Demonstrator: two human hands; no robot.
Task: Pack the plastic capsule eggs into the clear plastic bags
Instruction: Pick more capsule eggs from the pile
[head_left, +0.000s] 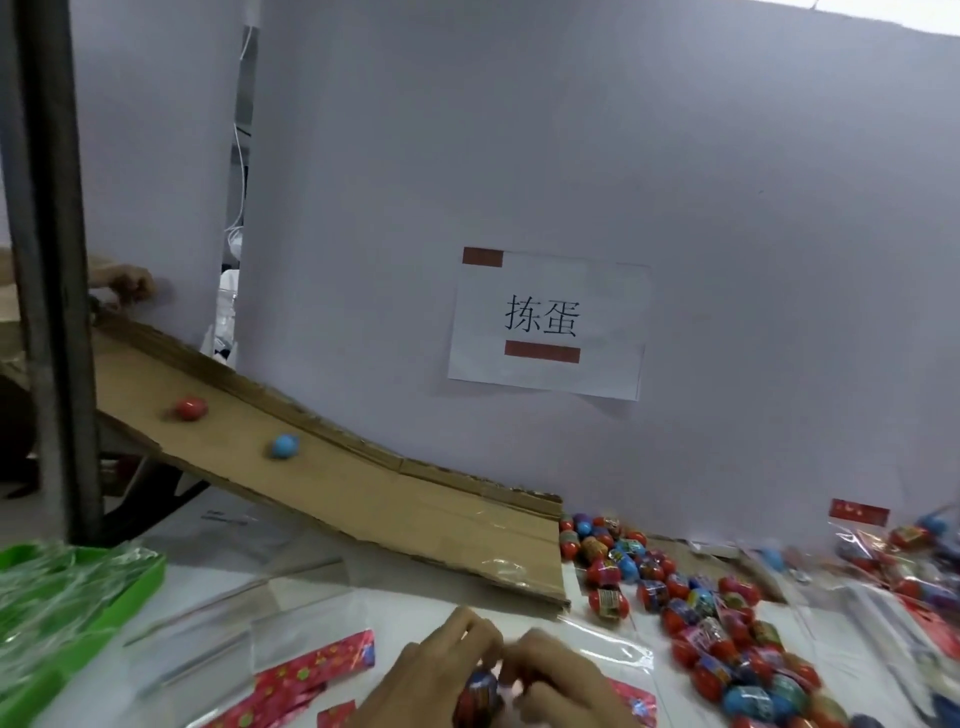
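Observation:
At the bottom centre my left hand (436, 670) and my right hand (561, 675) come together around one wrapped capsule egg (480, 693), fingers of both curled on it. Clear plastic bags with red printed headers (317, 670) lie flat on the white table around my hands. A heap of red and blue capsule eggs (696, 618) spreads to the right. A red egg (190, 408) and a blue egg (284, 447) sit on a sloping cardboard chute (363, 499).
A green tray (104, 613) holding clear film stands at the left. Filled bags (893, 556) lie at the far right. Another person's hand (127, 286) is at the chute's top. A dark post (57, 260) rises at left; a paper sign (545, 322) hangs on the partition.

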